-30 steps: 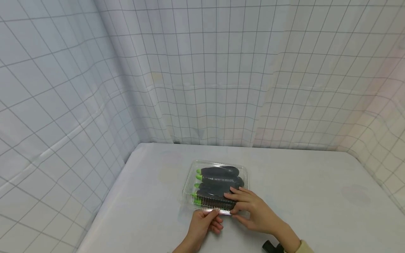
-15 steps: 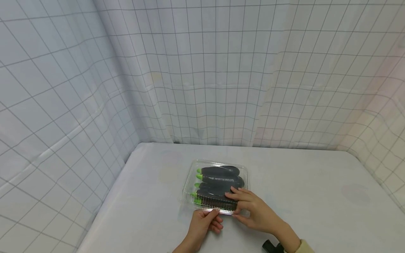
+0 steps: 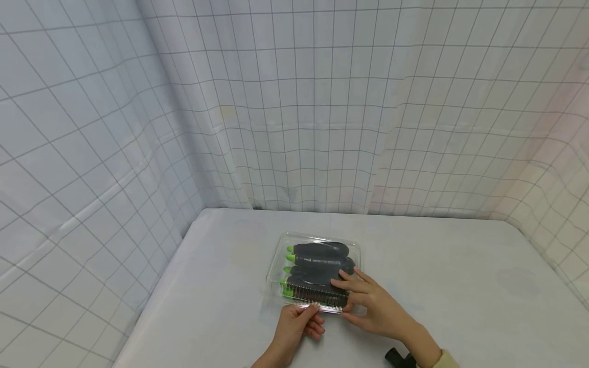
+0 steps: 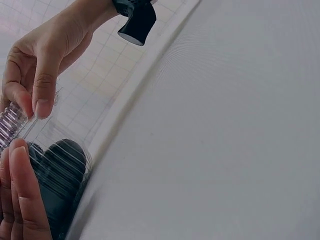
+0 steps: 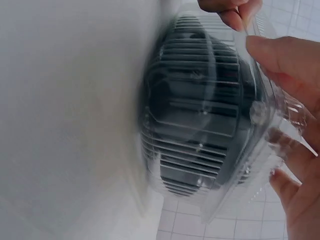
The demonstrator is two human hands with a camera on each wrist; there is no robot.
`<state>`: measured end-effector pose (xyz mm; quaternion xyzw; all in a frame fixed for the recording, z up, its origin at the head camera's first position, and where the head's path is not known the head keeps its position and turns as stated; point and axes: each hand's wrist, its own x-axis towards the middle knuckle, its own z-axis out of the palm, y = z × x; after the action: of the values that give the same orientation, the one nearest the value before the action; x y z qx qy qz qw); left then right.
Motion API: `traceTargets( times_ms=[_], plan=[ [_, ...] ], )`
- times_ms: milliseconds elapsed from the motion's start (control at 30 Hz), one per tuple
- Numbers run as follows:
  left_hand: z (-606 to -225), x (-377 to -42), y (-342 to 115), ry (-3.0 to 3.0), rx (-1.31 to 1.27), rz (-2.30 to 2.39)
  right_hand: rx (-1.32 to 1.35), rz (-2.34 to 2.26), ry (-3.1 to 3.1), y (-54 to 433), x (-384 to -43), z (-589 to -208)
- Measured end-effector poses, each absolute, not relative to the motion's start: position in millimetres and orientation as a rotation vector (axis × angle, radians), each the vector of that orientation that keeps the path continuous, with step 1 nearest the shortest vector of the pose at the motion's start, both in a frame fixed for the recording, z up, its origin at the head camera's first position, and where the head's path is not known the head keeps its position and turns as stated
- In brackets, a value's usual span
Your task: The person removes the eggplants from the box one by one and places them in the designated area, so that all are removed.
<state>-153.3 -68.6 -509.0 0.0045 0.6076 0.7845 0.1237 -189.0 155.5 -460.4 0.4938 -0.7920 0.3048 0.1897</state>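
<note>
A clear plastic clamshell box (image 3: 275,266) lies on the white table, its lid down over several dark eggplants (image 3: 319,263) with green stems. At the near rim my left hand (image 3: 294,324) pinches the edge, thumb above and fingers curled below. To its right, my right hand (image 3: 370,306) pinches the same rim between thumb and forefinger, while its other fingers spread over the lid. Seen from the right wrist, the box's ribbed side (image 5: 195,115) faces the camera, and the rim passes between the right thumb and forefinger. Left fingertips (image 5: 225,7) grip the rim at the top there.
White cloth covers the table (image 3: 451,276). Grid-patterned white curtains (image 3: 313,128) enclose it at the back and both sides. A black device (image 3: 398,358) sits at the right wrist, close to the table's near side.
My right hand has slid slightly right along the near rim, its fingers still over the lid. The left hand and the box have stayed in place.
</note>
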Motion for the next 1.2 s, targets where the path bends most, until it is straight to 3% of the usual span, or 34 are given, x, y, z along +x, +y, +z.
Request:
traceTargets(
  times_ms=[367,1200],
  plan=[
    [-510,-154,-68,1.763,-0.010,2.279,1.487,0.870,-2.267,165,-190,-455],
    [-511,-155,-69,1.744,0.002,2.293,1.325,0.903,-2.411,171,-187,-452]
  ],
)
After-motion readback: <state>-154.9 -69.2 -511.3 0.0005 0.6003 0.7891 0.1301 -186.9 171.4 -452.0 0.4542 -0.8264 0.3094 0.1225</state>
